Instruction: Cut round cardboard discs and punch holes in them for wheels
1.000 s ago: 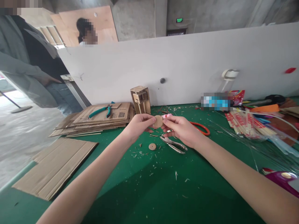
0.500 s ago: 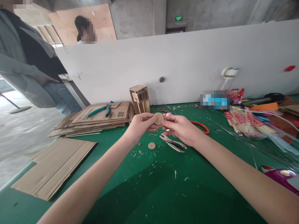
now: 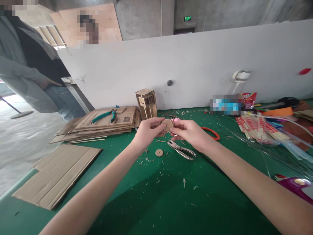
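Note:
Between my two hands, above the green table [image 3: 156, 195], is a round cardboard disc [image 3: 167, 125]. The fingers and thumb of my left hand [image 3: 149, 130] pinch its left edge, and my right hand [image 3: 186, 132] grips its right edge. Fingers hide part of the rim. Below my hands lies a smaller cardboard disc [image 3: 159, 152] with a hole in its centre. A silver hole punch [image 3: 181, 150] rests just under my right hand. Beyond it shows an orange handle [image 3: 210, 133], partly covered by that hand.
At left are a cardboard sheet [image 3: 58, 176] and a cardboard stack [image 3: 107, 122] bearing teal-handled pliers [image 3: 104, 117]. A cardboard box model [image 3: 147, 104] stands by the white partition [image 3: 195, 65]. Wrapped chopsticks [image 3: 254, 127] and a purple tool [image 3: 295, 189] lie right. A person [image 3: 31, 65] stands at left.
Both hands keep their pinch on the disc, which has turned or shifted slightly between the fingers. Things on the table stay where they were.

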Available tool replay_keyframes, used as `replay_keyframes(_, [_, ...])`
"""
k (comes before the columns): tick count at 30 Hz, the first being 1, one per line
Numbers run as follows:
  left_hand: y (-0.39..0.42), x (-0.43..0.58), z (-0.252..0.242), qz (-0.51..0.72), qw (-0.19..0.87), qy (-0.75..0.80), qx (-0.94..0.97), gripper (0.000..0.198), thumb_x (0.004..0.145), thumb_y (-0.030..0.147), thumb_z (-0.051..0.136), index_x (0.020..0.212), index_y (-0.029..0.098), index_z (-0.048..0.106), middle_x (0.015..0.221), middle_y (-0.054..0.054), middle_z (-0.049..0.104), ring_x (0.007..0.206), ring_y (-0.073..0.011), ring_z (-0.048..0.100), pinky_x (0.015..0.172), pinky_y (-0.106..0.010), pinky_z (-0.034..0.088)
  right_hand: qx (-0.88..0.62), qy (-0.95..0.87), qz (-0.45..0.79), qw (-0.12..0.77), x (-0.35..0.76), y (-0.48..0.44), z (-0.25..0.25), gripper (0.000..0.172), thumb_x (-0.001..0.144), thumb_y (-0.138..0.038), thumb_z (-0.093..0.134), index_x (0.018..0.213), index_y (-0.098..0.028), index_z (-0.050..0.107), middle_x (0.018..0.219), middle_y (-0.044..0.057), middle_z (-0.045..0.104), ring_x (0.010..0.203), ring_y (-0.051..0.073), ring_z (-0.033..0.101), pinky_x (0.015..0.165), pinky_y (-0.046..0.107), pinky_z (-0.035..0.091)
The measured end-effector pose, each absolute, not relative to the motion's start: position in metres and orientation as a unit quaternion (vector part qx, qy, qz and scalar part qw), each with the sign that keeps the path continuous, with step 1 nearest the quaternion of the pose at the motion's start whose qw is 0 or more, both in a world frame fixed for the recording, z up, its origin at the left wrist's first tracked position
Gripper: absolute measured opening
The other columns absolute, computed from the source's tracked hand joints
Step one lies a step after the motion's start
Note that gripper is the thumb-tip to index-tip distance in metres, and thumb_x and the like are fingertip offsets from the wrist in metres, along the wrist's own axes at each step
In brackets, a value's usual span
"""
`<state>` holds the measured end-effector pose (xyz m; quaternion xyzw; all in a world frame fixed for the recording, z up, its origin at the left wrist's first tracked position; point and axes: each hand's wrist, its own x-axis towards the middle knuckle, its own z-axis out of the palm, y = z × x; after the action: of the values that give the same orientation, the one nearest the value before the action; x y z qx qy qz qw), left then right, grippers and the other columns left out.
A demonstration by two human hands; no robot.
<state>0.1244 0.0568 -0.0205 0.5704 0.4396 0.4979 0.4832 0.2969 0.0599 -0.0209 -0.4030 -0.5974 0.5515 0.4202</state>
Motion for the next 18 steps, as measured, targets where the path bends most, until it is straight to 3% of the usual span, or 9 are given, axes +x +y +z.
replay_keyframes(5, [0.06, 0.119, -0.021, 0.449, 0.469, 0.443, 0.618, 0.013, 0.077, 0.023, 0.066, 0.085, 0.014, 0.069, 0.077, -0.004, 0.068, 0.069, -0.012, 0.062, 0.069, -0.028, 0.05, -0.412, -0.624, 0.522, 0.412, 0.296, 0.062, -0.026, 0.01, 0.079, -0.014, 0.064, 0.086, -0.017, 0.07, 0.077, 0.003, 0.066, 0.072, 0.014, 0.064, 0.072, 0.033, 0.059])
replay_keyframes(9, [0.062, 0.118, -0.023, 0.434, 0.42, 0.442, 0.664, 0.011, 0.079, 0.024, 0.062, 0.079, 0.013, 0.066, 0.072, -0.002, 0.063, 0.067, -0.012, 0.057, 0.065, -0.028, 0.045, -0.433, -0.654, 0.483, 0.389, 0.297, 0.065, -0.03, 0.003, 0.078, -0.019, 0.066, 0.079, -0.017, 0.067, 0.071, 0.003, 0.065, 0.064, 0.015, 0.064, 0.068, 0.035, 0.059])
replay_keyframes(14, [0.064, 0.119, -0.025, 0.428, 0.378, 0.435, 0.696, 0.013, 0.079, 0.025, 0.061, 0.081, 0.013, 0.064, 0.076, -0.003, 0.063, 0.069, -0.0131, 0.057, 0.065, -0.028, 0.043, -0.466, -0.71, 0.396, 0.349, 0.304, 0.065, -0.026, 0.014, 0.08, -0.028, 0.063, 0.071, -0.018, 0.062, 0.065, 0.002, 0.064, 0.057, 0.015, 0.062, 0.057, 0.032, 0.054])
replay_keyframes(18, [0.063, 0.118, -0.024, 0.453, 0.384, 0.424, 0.683, 0.014, 0.079, 0.026, 0.062, 0.085, 0.013, 0.064, 0.078, -0.003, 0.064, 0.071, -0.0132, 0.058, 0.066, -0.028, 0.043, -0.478, -0.788, 0.3, 0.245, 0.315, 0.063, -0.019, 0.034, 0.085, -0.042, 0.056, 0.06, -0.018, 0.059, 0.059, 0.004, 0.062, 0.053, 0.015, 0.058, 0.053, 0.031, 0.045])
